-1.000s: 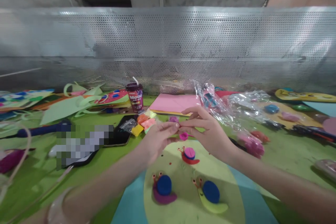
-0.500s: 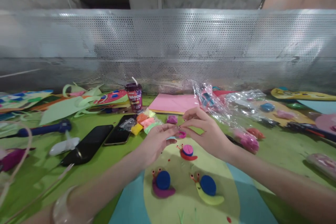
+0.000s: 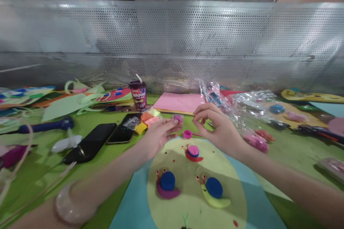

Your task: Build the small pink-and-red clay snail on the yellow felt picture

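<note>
With my right fingers (image 3: 208, 108) pinching a dark speck (image 3: 194, 116), I should press lightly lest it flatten; whether my left fingers (image 3: 167, 125) hold anything, I can't tell.

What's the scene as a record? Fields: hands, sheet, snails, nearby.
Left hand: fingers near purple lump; grip unclear
Right hand: thumb and forefinger close together; hold unclear
Sheet: blue with pale yellow-green oval
Red-bodied snail: farthest
Purple-bodied snail: near left
Yellow-bodied snail: near right
Nearby: pink spoon-shaped item; cup beyond left hand
</note>
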{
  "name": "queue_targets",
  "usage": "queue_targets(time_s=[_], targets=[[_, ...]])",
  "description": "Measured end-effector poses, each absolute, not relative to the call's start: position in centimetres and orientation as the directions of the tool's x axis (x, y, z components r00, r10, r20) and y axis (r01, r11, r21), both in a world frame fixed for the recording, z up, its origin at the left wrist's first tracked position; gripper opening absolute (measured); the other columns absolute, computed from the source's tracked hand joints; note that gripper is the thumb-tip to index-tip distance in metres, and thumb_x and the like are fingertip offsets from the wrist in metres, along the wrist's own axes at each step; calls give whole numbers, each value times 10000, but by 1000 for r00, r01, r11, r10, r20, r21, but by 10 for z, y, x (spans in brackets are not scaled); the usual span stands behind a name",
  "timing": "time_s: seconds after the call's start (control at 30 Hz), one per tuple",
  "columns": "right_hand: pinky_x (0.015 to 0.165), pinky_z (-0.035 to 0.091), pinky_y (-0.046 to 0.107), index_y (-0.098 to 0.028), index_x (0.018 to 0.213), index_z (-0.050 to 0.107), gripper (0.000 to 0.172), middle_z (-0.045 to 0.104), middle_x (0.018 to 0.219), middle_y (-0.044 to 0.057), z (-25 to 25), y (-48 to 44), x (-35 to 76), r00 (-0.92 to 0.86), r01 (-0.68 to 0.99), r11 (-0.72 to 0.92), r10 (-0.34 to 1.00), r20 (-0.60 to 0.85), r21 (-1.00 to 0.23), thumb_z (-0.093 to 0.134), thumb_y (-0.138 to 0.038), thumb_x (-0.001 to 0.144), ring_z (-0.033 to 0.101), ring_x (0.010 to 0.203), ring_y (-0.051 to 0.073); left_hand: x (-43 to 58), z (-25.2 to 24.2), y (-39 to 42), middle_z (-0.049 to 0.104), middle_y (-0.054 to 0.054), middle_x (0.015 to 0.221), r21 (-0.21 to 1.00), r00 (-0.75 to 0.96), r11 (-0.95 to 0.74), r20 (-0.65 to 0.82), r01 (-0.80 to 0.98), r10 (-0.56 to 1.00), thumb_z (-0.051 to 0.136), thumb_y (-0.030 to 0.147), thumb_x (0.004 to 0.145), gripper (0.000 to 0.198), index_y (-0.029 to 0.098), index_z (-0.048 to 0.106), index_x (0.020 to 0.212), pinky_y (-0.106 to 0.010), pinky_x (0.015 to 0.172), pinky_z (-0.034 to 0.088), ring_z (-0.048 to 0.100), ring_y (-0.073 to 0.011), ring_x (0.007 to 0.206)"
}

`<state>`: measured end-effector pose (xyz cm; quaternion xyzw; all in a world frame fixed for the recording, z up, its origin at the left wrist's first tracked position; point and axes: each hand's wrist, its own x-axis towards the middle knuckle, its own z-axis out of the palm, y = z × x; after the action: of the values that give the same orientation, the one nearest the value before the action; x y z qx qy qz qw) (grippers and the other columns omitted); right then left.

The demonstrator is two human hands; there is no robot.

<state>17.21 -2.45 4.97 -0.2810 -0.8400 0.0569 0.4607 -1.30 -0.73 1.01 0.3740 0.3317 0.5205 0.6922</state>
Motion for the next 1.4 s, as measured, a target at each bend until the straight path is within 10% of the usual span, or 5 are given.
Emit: queue_targets(time_s=[0.57,0.87,1.4], targets=[[737,442,224,-161,790,531,154,557,912,35,14,-87,130,-760,202,878,420,496,-434,496,-31,714,519,826,110,-18,-1,1,670,-41,892,934,197,170,-111,-314,974,676,210,734,99,148,599,734,-213,643,439,588,-95,726],[706,364,291,-155,817,570,73,591,940,3,3,-98,126,-913,253,967,233,336,17,518,-177,863,454,751,139,-18,3,-2,663,-60,917,957,207,154,-103,-246,973,618,181,773,55,149,577,753,-209,639,415,573,-96,728],[705,373,271,-166,785,589,189,628,958,-39,-5,-103,120,-837,351,930,363,410,-106,444,-85,876,468,802,129,-20,-2,0,653,-68,924,987,256,88,-52,-133,965,657,260,735,120,156,611,772,-233,664,422,565,-115,760]])
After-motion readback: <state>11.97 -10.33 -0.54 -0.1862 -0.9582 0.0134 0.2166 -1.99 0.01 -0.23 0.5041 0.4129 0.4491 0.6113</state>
